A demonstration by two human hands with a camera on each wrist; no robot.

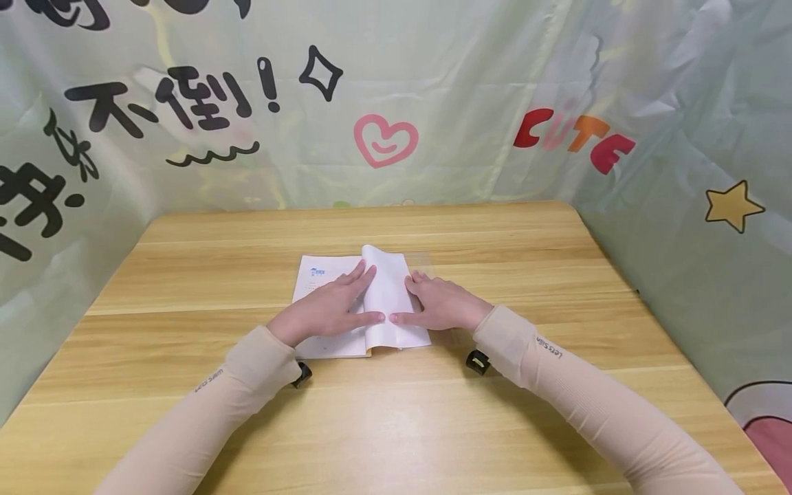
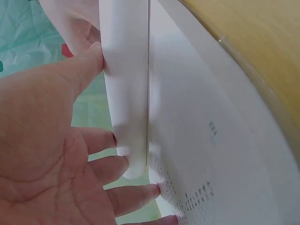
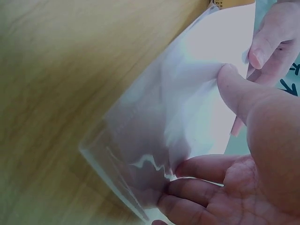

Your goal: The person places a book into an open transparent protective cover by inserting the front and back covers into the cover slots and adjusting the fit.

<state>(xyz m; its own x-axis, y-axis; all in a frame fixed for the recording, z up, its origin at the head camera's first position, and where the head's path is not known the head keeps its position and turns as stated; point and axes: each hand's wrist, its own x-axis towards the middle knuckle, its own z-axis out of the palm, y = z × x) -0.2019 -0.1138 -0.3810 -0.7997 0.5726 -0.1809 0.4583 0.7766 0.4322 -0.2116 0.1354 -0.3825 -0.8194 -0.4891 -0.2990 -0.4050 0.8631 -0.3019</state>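
A thin book (image 1: 312,295) lies spread on the table, its left page carrying small print and a blue mark. A blank white cover or leaf (image 1: 390,282) curves up beside the fold on the right. My left hand (image 1: 331,306) rests over the fold with straight fingers, its thumb and fingertips touching the raised white part. From the right, my right hand (image 1: 444,304) touches that white part with its thumb and fingertips. Clear plastic film (image 3: 124,159) extends past the white sheet's outer edge, under the right fingertips. The two thumbs nearly meet.
The book lies near the middle of a wood-grain table (image 1: 396,426). A pale printed cloth (image 1: 458,89) hangs behind and along both sides. Black wrist devices (image 1: 478,361) sit under both beige sleeves.
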